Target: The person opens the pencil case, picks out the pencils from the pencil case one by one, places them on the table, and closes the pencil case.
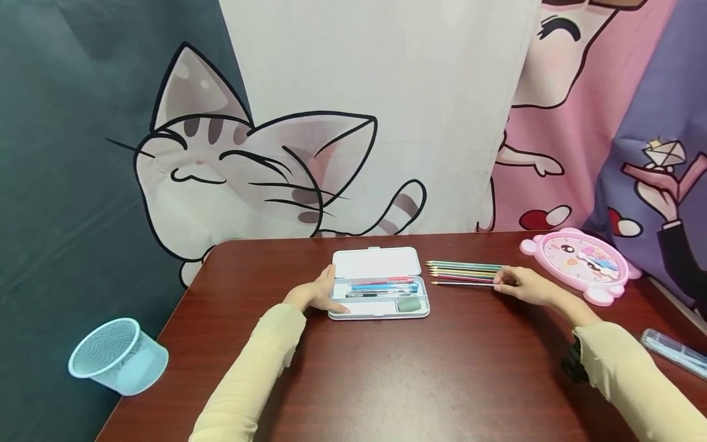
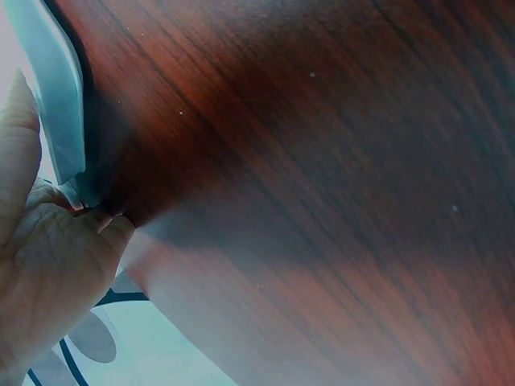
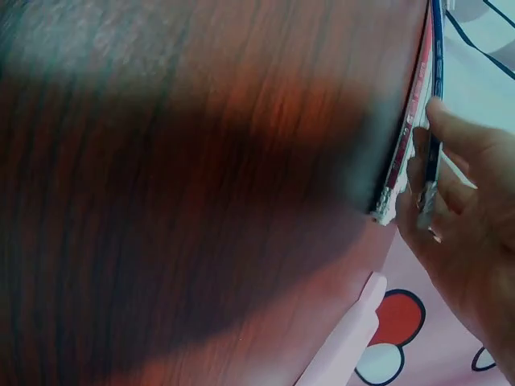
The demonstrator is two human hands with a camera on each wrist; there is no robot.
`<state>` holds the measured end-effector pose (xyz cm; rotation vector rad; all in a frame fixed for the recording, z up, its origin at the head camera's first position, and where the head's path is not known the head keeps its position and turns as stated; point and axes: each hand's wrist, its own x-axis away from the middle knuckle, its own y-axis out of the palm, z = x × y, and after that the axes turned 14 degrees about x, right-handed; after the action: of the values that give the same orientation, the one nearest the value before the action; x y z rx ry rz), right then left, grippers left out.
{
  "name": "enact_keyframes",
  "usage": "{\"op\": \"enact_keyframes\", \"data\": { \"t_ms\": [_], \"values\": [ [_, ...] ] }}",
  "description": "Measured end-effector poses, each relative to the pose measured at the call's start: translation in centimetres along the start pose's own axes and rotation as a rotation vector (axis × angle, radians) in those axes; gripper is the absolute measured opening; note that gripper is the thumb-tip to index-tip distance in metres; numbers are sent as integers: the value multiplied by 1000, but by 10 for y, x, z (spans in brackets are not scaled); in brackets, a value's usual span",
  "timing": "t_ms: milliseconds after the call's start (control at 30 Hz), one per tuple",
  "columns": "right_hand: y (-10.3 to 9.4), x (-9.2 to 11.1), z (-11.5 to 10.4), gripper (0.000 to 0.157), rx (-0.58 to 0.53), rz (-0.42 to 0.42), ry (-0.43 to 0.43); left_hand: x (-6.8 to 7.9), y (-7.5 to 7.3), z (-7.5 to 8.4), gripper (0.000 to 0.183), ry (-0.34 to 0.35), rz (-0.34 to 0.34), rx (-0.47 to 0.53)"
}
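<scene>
A white pencil case [image 1: 381,310] lies with its lid [image 1: 377,263] folded back; inside are several pens [image 1: 381,288] and a grey-green eraser [image 1: 409,304]. At its left side my left hand [image 1: 316,293] holds the edge, with the thumb [image 2: 18,153] along the case in the left wrist view. My right hand [image 1: 521,285] pinches a dark pencil [image 1: 461,283] near its blunt end, and its sharpened tip points left toward the case. Just behind it lies a row of colored pencils [image 1: 464,270], side by side. A red pencil [image 3: 410,112] shows beside the held one in the right wrist view.
A pink animal-shaped clock [image 1: 580,261] lies at the back right. Near the right edge is a clear plastic case [image 1: 675,352]. A light blue mesh basket [image 1: 118,357] stands at the left table edge. Cartoon-printed cloth [image 1: 442,123] hangs behind the brown table [image 1: 409,380].
</scene>
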<state>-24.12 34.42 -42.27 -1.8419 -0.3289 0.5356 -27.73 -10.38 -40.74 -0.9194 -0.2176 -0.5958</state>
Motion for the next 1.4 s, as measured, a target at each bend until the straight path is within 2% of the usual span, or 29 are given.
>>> {"op": "enact_keyframes", "data": {
  "t_ms": [133,300,433,533,633,700,800,933,1000,1067,1200,1233,1333,1400],
  "values": [
    [4,-3,0,15,109,60,-27,0,0,1,113,6,2,1],
    [9,-5,0,15,191,45,-24,0,1,-2,112,12,17,-7],
    [10,-6,-1,15,185,53,2,0,3,-3,112,19,26,10],
    [9,-8,-7,15,127,86,61,0,5,-4,112,41,30,23],
    [9,-19,-21,14,37,108,137,0,5,-7,111,63,31,33],
    [9,-31,-35,17,-32,88,182,0,5,-9,111,74,33,90],
    [14,-52,-57,26,-162,2,221,-1,2,-16,106,117,52,200],
    [26,-75,-78,42,-368,-125,282,-4,-4,-27,84,212,82,378],
    [33,-86,-86,49,-447,-167,332,-4,-7,-30,73,232,93,456],
    [38,-94,-92,51,-474,-184,383,-5,-8,-33,66,208,100,527],
    [47,-105,-102,42,-465,-178,503,-15,-4,-40,61,171,159,656],
    [50,-107,-104,40,-456,-167,525,-25,-2,-50,60,214,169,717],
    [55,-110,-109,34,-434,-132,555,-31,0,-50,52,201,234,808],
    [57,-111,-111,33,-439,-116,563,-32,1,-47,47,153,275,832]
  ]
}}
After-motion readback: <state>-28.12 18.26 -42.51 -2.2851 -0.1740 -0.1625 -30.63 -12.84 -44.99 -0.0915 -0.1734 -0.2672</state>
